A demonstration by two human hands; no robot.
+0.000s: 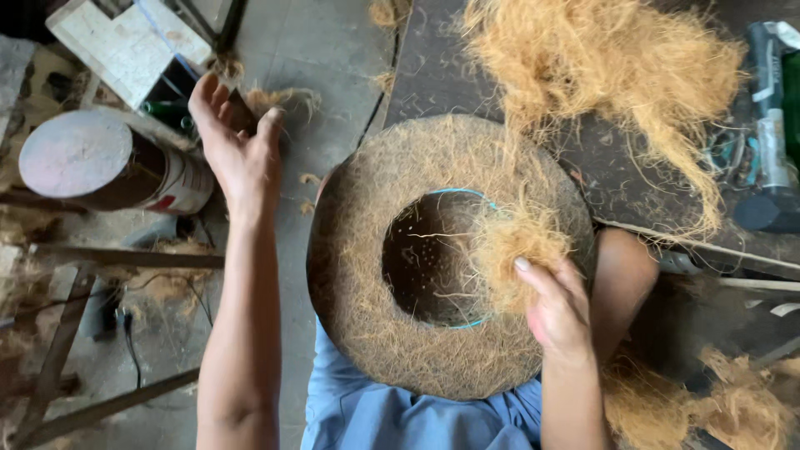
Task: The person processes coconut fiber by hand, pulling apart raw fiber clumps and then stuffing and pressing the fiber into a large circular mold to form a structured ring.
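Observation:
A round bowl-shaped pot covered in brown coconut fibre rests on my lap, its dark inside ringed by a thin blue cord. My right hand presses a tuft of golden fibre against the pot's right rim. My left hand is stretched out to the upper left, fingers curled around a dark narrow object with a wisp of fibre beside it; what the object is cannot be told.
A big loose heap of golden fibre lies on a dark board at the upper right. A rusty metal can stands at the left, a white block behind it. Bottles stand at the right edge. More fibre lies at the lower right.

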